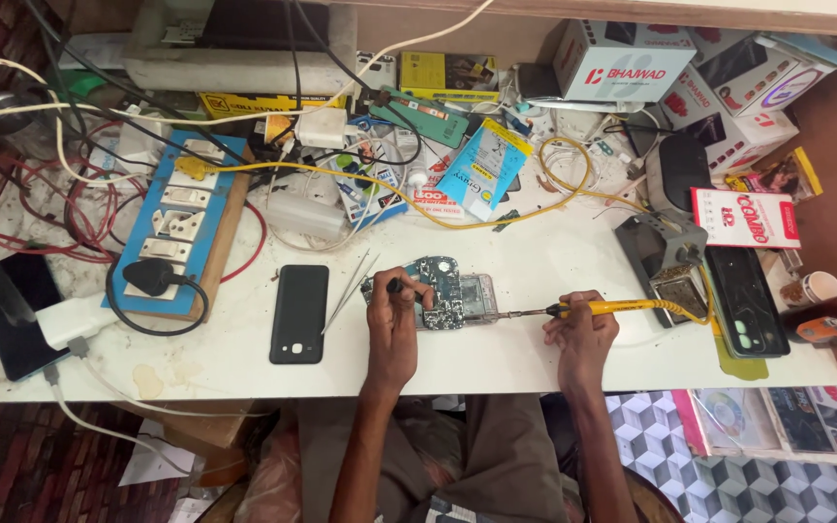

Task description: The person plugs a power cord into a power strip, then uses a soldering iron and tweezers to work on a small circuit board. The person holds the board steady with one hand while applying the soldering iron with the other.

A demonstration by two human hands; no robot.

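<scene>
Counter (554, 261): white, cluttered with cables.
Phones: one opened phone (438, 292), one black phone (299, 313).
Left hand (394, 324): fingers pinching small tool.
Right hand (581, 334): fingers gripping yellow soldering iron (593, 308).

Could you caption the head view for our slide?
Left hand steadies an opened phone while right hand applies a yellow soldering iron.

phone (299, 313) left of circuit board (435, 293)
</scene>
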